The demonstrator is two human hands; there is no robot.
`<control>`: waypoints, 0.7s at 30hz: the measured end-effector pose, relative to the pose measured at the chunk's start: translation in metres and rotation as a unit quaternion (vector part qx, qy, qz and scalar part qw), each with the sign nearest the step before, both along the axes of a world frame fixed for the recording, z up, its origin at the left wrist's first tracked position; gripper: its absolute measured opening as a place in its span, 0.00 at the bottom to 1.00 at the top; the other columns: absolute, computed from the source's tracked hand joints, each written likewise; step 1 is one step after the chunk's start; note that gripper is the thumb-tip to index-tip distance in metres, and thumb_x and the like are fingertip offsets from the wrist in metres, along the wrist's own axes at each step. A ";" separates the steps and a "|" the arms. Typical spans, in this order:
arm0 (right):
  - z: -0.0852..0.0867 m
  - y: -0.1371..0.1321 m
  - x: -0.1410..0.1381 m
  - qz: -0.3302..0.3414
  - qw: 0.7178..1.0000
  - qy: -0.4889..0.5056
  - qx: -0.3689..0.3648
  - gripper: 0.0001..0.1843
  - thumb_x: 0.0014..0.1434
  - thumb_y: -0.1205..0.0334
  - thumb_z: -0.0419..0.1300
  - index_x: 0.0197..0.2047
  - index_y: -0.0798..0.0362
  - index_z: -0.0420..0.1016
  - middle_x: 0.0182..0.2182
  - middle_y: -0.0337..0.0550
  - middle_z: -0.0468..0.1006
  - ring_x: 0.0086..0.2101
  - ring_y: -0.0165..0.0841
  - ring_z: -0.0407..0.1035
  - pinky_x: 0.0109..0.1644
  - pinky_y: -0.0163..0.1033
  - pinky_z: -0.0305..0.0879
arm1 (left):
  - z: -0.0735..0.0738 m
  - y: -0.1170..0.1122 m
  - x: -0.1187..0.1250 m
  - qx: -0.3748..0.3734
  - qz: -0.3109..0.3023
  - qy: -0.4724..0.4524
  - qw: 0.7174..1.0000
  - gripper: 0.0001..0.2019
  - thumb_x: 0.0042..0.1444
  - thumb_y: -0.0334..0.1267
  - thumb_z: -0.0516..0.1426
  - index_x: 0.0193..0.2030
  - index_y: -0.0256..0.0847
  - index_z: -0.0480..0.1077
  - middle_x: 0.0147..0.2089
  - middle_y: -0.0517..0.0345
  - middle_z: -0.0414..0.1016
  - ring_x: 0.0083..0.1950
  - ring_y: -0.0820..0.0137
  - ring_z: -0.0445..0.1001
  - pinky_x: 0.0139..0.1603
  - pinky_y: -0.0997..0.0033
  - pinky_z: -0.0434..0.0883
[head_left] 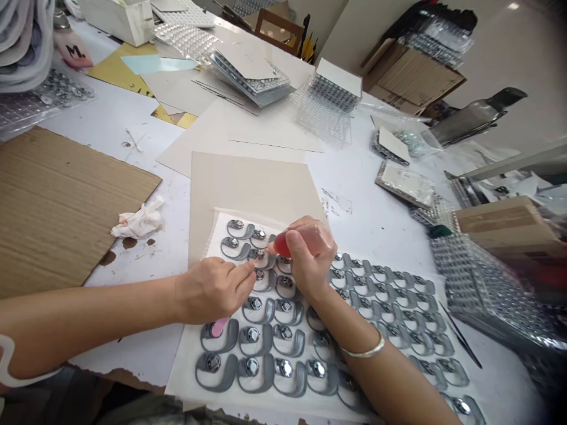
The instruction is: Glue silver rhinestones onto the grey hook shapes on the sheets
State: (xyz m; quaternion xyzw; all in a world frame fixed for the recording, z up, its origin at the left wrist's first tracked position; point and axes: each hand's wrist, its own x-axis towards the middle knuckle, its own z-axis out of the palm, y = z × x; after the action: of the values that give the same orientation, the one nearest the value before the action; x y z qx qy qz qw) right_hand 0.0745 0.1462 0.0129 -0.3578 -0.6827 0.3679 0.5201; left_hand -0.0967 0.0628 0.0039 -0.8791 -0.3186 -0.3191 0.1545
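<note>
On the near part of the bench (367, 230), I see my right hand (310, 260) closed around a red rubber bulb (282, 244), its tip pointing left to a grey curved patch with metal stud (258, 255). My left hand (212, 290) pinches narrow, nearer, just below that stud; I cannot tell if it holds something.

Beyond the grey silver-studded pieces (253, 334), the flat beige card sheet (248, 189) lies open to passage; a tall stack of clear plastic blister trays (482, 283) blocks the right.
</note>
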 end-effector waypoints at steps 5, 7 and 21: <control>-0.001 -0.001 0.000 0.002 1.000 -0.015 0.002 0.15 0.56 0.56 0.61 0.22 0.52 0.69 0.23 0.37 0.70 0.22 0.28 0.68 0.25 0.36 0.65 | 0.001 -0.001 0.000 -0.003 0.001 -0.005 1.000 0.07 0.58 0.21 0.51 0.36 0.24 0.71 0.36 0.40 0.79 0.29 0.66 0.78 0.20 0.72 0.76; -0.002 -0.001 0.001 0.002 1.000 -0.011 -0.003 0.14 0.57 0.56 0.61 0.22 0.52 0.69 0.23 0.37 0.70 0.22 0.28 0.68 0.24 0.37 0.65 | 0.000 -0.001 0.000 -0.004 0.000 -0.006 1.000 0.08 0.58 0.21 0.51 0.36 0.24 0.71 0.36 0.39 0.79 0.29 0.66 0.78 0.20 0.72 0.77; -0.005 0.004 0.002 -0.038 0.999 -0.012 0.026 0.14 0.57 0.55 0.61 0.23 0.51 0.69 0.22 0.36 0.70 0.24 0.29 0.66 0.28 0.39 0.63 | -0.001 0.000 0.000 -0.005 0.000 -0.007 1.000 0.08 0.57 0.20 0.50 0.36 0.24 0.71 0.36 0.40 0.79 0.28 0.66 0.78 0.20 0.72 0.77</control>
State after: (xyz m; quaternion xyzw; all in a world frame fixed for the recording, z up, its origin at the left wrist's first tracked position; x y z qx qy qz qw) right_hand 0.0762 0.1498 0.0077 -0.3743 -0.6843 0.3261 0.5342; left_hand -0.0971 0.0629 0.0033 -0.8777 -0.3210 -0.3238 0.1475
